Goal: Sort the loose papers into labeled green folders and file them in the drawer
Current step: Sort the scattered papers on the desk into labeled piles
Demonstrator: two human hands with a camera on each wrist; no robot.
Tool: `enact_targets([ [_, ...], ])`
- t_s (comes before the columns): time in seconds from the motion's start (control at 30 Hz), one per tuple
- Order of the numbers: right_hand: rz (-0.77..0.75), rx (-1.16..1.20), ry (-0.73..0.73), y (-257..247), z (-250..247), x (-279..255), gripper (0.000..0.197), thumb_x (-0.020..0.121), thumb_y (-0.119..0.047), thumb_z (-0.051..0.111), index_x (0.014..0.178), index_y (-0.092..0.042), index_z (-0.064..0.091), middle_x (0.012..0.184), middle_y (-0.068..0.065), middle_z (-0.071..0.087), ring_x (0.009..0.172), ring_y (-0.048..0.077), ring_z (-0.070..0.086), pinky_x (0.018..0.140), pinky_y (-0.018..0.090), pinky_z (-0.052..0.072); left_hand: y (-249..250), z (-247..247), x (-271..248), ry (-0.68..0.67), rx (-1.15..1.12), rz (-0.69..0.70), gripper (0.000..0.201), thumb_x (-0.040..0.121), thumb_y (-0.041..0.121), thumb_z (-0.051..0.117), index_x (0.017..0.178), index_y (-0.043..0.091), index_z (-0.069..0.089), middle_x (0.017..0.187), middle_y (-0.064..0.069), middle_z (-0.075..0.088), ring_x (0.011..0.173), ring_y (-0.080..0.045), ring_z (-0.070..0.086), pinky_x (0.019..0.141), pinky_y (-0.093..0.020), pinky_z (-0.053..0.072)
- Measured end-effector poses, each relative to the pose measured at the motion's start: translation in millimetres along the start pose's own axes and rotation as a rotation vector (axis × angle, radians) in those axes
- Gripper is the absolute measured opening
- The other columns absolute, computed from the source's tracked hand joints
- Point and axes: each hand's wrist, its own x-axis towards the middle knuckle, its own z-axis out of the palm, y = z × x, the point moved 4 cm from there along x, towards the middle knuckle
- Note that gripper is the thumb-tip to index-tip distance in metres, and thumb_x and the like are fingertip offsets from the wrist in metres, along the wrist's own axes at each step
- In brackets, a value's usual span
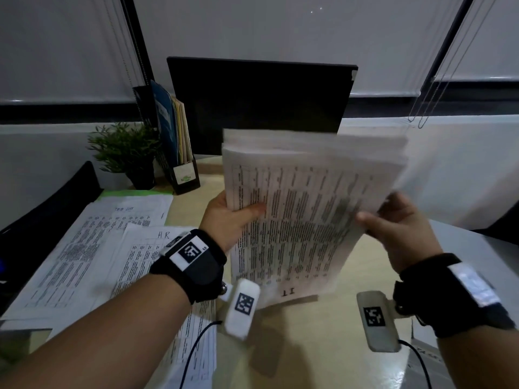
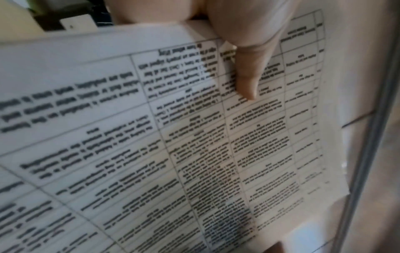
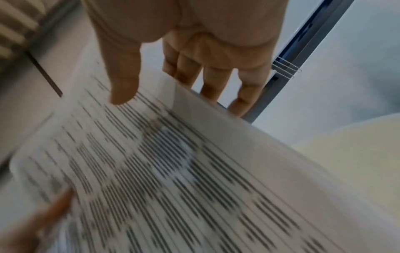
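I hold a stack of printed papers [image 1: 303,214] up over the desk with both hands. Its top sheet carries tables of text and a handwritten "IT" at the near edge. My left hand [image 1: 233,217] grips the stack's left edge, thumb [image 2: 249,77] pressed on the top sheet [image 2: 151,154]. My right hand [image 1: 398,223] pinches the right edge, thumb [image 3: 123,85] on the blurred front sheet [image 3: 173,171] and fingers [image 3: 214,82] behind. On the desk at left lies a sheet marked "HR" [image 1: 146,256], overlapping a second printed sheet [image 1: 112,220]. A green folder [image 1: 132,193] shows as a strip under their far edge.
A black screen [image 1: 261,102] stands behind the stack. A potted plant [image 1: 126,150] and a black file holder [image 1: 185,175] with upright folders stand at the back left. Blind cords [image 1: 421,113] hang at the right. The light wooden desk [image 1: 309,346] shows below my wrists.
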Motion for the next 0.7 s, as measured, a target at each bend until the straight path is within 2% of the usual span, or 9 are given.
enact_targets([
  [0.03, 0.065, -0.048, -0.023, 9, 0, -2, 0.079, 0.033, -0.047, 0.093, 0.098, -0.012, 0.063, 0.092, 0.001, 0.074, 0.084, 0.017, 0.070, 0.073, 0.030, 0.058, 3, -2, 1, 0.023, -0.004, 0.016, 0.021, 0.083, 0.012, 0.069, 0.102, 0.019, 0.066, 0.096, 0.012, 0.073, 0.091, 0.001, 0.067, 0.078, -0.018, 0.054],
  [0.07, 0.113, -0.123, -0.025, 17, 2, -5, 0.069, 0.039, -0.045, 0.093, 0.096, -0.014, 0.066, 0.091, -0.002, 0.074, 0.084, 0.015, 0.070, 0.074, 0.031, 0.058, 6, -2, 1, 0.038, -0.010, 0.031, 0.023, 0.083, 0.012, 0.068, 0.105, 0.018, 0.066, 0.100, 0.010, 0.072, 0.095, 0.000, 0.066, 0.082, -0.020, 0.052],
  [0.13, 0.123, -0.297, 0.067, 25, 4, -8, 0.024, 0.068, -0.020, 0.083, 0.087, -0.026, 0.070, 0.087, -0.008, 0.074, 0.084, 0.017, 0.070, 0.082, 0.042, 0.057, 12, 0, 3, 0.053, -0.018, 0.063, 0.024, 0.084, 0.012, 0.068, 0.105, 0.022, 0.064, 0.101, 0.010, 0.071, 0.095, 0.001, 0.066, 0.083, -0.019, 0.051],
  [0.2, 0.112, -0.384, 0.221, 29, 7, -11, 0.031, 0.081, -0.002, 0.068, 0.084, -0.032, 0.067, 0.087, -0.009, 0.072, 0.087, 0.021, 0.068, 0.086, 0.051, 0.054, 17, 5, 4, 0.076, 0.012, 0.112, 0.027, 0.086, 0.012, 0.066, 0.109, 0.025, 0.062, 0.098, 0.016, 0.068, 0.089, 0.009, 0.063, 0.075, -0.010, 0.049],
  [0.27, 0.085, -0.360, 0.306, 29, 18, -16, 0.038, 0.084, -0.002, 0.064, 0.083, -0.040, 0.064, 0.091, -0.011, 0.069, 0.093, 0.023, 0.065, 0.088, 0.052, 0.052, 20, 11, 3, 0.105, 0.051, 0.165, 0.034, 0.088, 0.013, 0.064, 0.120, 0.023, 0.056, 0.096, 0.021, 0.063, 0.083, 0.016, 0.059, 0.066, -0.002, 0.046],
  [0.33, 0.042, -0.323, 0.356, 28, 29, -20, 0.046, 0.084, -0.001, 0.063, 0.080, -0.046, 0.064, 0.091, -0.014, 0.066, 0.095, 0.022, 0.063, 0.090, 0.051, 0.051, 21, 18, -1, 0.128, 0.098, 0.214, 0.037, 0.090, 0.015, 0.063, 0.124, 0.023, 0.053, 0.098, 0.021, 0.061, 0.086, 0.015, 0.057, 0.067, -0.001, 0.045],
  [0.47, 0.038, -0.259, 0.388, 29, 34, -24, 0.035, 0.085, 0.001, 0.064, 0.088, -0.033, 0.062, 0.094, -0.014, 0.066, 0.095, 0.018, 0.062, 0.090, 0.049, 0.051, 14, 27, -11, 0.103, 0.139, 0.260, 0.040, 0.087, 0.016, 0.066, 0.124, 0.019, 0.052, 0.104, 0.017, 0.063, 0.092, 0.015, 0.058, 0.075, -0.004, 0.047],
  [0.6, 0.048, -0.319, 0.379, 28, 26, -26, 0.032, 0.081, -0.008, 0.070, 0.103, -0.025, 0.054, 0.099, -0.003, 0.065, 0.094, 0.023, 0.063, 0.081, 0.053, 0.055, -3, 19, -12, 0.098, 0.185, 0.147, 0.050, 0.081, 0.024, 0.071, 0.125, 0.024, 0.047, 0.105, 0.012, 0.064, 0.097, 0.003, 0.061, 0.080, -0.022, 0.053],
  [0.7, 0.008, -0.295, 0.412, 19, 19, -24, 0.038, 0.078, -0.011, 0.073, 0.094, -0.032, 0.045, 0.099, 0.000, 0.061, 0.092, 0.023, 0.063, 0.079, 0.050, 0.056, -6, 14, -10, 0.095, 0.181, 0.101, 0.048, 0.080, 0.028, 0.071, 0.122, 0.024, 0.048, 0.099, 0.010, 0.065, 0.093, 0.000, 0.062, 0.077, -0.025, 0.054],
])
